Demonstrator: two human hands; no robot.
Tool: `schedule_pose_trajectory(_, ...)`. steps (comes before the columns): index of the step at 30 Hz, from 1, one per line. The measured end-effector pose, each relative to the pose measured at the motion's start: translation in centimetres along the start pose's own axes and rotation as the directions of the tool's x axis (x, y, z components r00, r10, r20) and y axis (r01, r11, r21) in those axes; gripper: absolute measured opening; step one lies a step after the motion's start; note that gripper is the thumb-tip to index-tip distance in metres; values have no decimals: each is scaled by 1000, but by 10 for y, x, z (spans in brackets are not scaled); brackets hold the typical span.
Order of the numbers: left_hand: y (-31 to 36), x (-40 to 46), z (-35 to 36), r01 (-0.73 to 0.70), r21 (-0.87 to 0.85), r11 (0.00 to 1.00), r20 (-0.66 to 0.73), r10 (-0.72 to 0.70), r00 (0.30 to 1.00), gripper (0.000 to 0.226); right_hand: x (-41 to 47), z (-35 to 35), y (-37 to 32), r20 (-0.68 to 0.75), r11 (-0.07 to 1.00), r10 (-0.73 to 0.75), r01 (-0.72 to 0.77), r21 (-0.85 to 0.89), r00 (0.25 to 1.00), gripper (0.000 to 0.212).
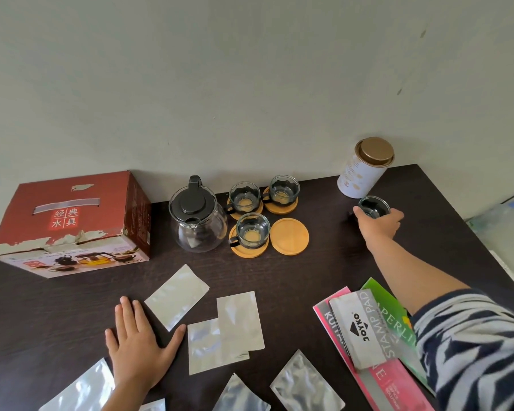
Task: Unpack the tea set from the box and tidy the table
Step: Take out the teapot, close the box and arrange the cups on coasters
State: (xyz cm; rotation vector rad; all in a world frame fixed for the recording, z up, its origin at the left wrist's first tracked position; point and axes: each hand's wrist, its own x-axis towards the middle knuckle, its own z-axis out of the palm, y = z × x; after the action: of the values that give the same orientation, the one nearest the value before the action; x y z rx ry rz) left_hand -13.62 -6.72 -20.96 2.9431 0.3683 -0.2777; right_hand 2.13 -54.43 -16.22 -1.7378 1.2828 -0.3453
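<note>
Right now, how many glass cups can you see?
4: three on bamboo coasters beside the teapot, at back left, back right and front; one in the right hand.

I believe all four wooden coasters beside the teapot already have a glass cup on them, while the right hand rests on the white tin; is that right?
Not quite: the head view shows the right hand gripping a fourth glass cup beside the white tin, not on the tin. One wooden coaster is bare; only three carry cups.
</note>
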Motion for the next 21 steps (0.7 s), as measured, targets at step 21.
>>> schedule_pose_trajectory(21, -1, 2, 0, 1, 20, 1000, 12, -1, 1000, 124, -138, 25, 12, 311, 902, -431, 412, 128, 847, 78)
